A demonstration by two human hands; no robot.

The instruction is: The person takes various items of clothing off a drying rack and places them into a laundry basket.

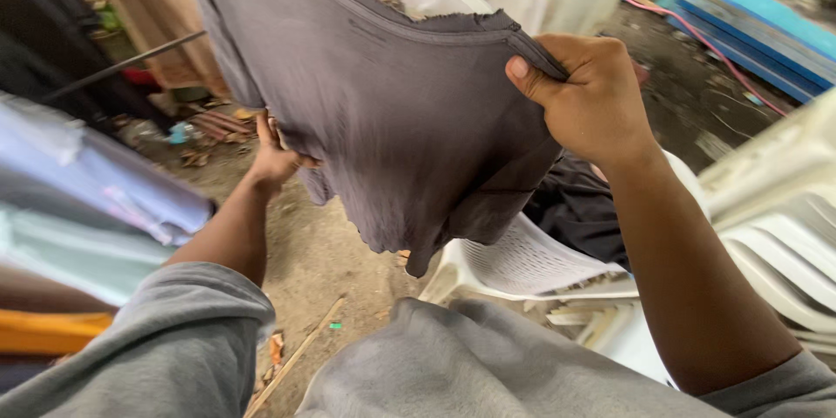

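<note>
The person holds a dark grey garment [409, 122] up in the air, above the white plastic chair [522, 266], so that the cloth hangs free and spreads open. The right hand [588, 100] is at the garment's upper right edge, thumb and fingers clamped on the seam, which keeps that edge stretched. The left hand [277, 155] is at the garment's lower left side, its fingers closed on the cloth there; it pulls this side away so the fabric stays flat. A black cloth [579, 205] lies on the chair, just behind the hanging garment.
</note>
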